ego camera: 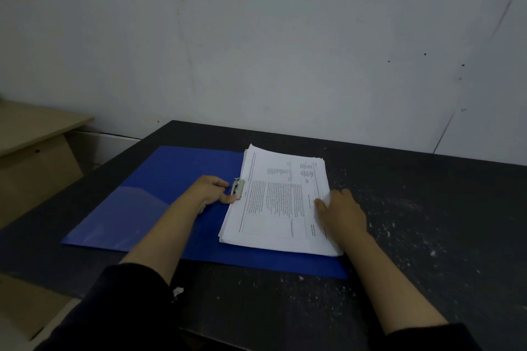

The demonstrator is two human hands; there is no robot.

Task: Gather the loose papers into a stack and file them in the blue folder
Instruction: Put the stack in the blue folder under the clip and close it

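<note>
An open blue folder (159,196) lies flat on the dark table. A stack of printed white papers (281,202) rests on its right half, edges roughly squared. A metal clip (238,188) sits at the stack's left edge by the folder's spine. My left hand (212,191) touches that clip with thumb and fingertips. My right hand (340,212) lies on the stack's right edge, fingers curled over the sheets and pressing them down.
The black table (427,236) is speckled with white flecks on its right side. A white wall (285,51) stands just behind it. A light wooden desk (34,137) stands lower at the far left.
</note>
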